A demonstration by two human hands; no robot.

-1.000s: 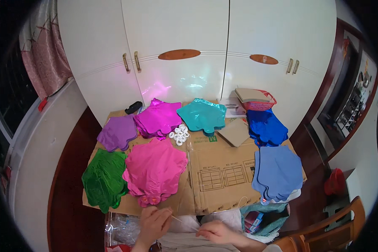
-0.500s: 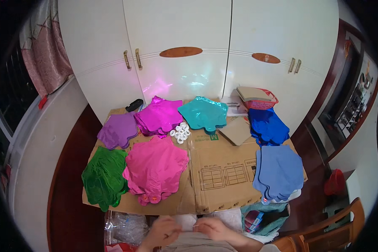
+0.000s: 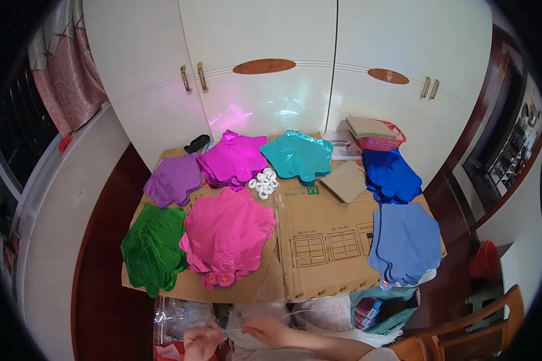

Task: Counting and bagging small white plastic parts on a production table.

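Both my hands are low in front of my lap, below the cardboard's near edge. A thin white ribbon stretches between them, and a loose length curves out beyond my right hand. My left hand is closed, pinching the ribbon, its fingertips partly blurred. My right hand has its fingers curled together on the same ribbon. On the cardboard nearest to them lie a stack of flat pink foil balloons and a stack of green ones. Small white ribbon rolls are heaped behind the pink stack.
Purple, magenta, teal, dark blue and light blue foil stacks lie around. Behind are a red basket and a black object. A wooden chair stands right; bags sit below.
My hands have moved left and slightly lower. The white ribbon now shows more clearly, drawn between them and trailing right. The view has shifted slightly; the stacks lie as before.
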